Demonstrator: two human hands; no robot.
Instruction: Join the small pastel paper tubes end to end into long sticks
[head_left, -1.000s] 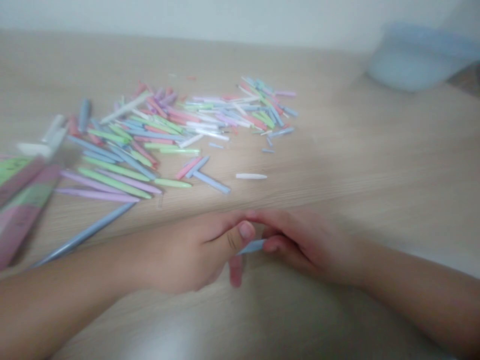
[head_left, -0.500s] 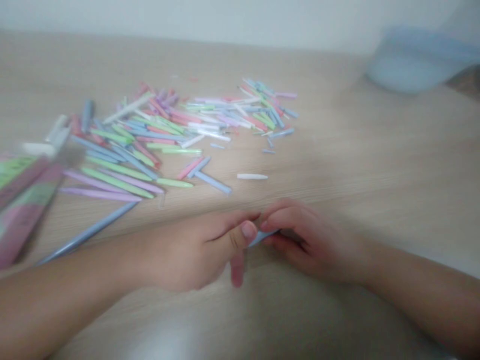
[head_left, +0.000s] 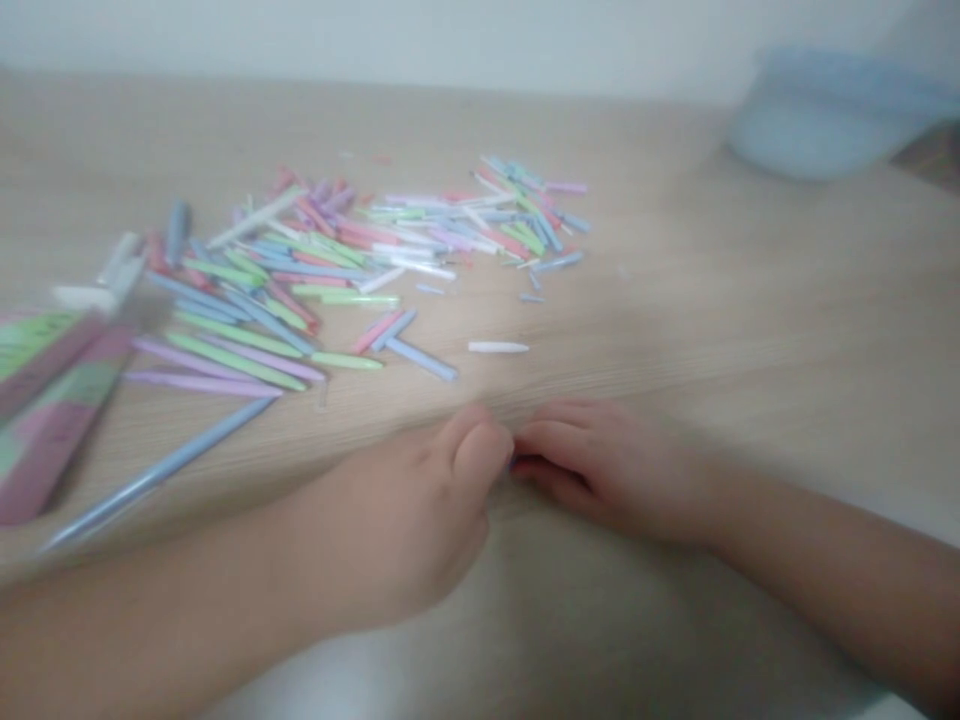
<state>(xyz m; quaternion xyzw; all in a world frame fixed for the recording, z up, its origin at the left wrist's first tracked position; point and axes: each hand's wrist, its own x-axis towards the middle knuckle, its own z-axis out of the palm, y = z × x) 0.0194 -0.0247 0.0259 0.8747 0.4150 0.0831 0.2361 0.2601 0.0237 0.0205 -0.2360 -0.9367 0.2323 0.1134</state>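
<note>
At the front centre my left hand is closed, with its thumb folded over the fingers. Fingertips of my right hand are pinched together right beside it. Between the two hands only a sliver of a blue pen part shows; the rest is hidden by my fingers, and both hands seem to grip it. Just beyond them lies a white tapered pen piece. A long blue pen rests to the left of my left forearm.
Loose pen parts in several pastel colours spread across the wooden table. Pink-and-green printed packs with white pieces on top stand at the left edge. A pale blue object, blurred, is at the back right.
My left hand has rolled over and closed, its thumb now curled in. The blue part between my hands, plainer before, is nearly hidden. The right hand has shifted slightly left.
</note>
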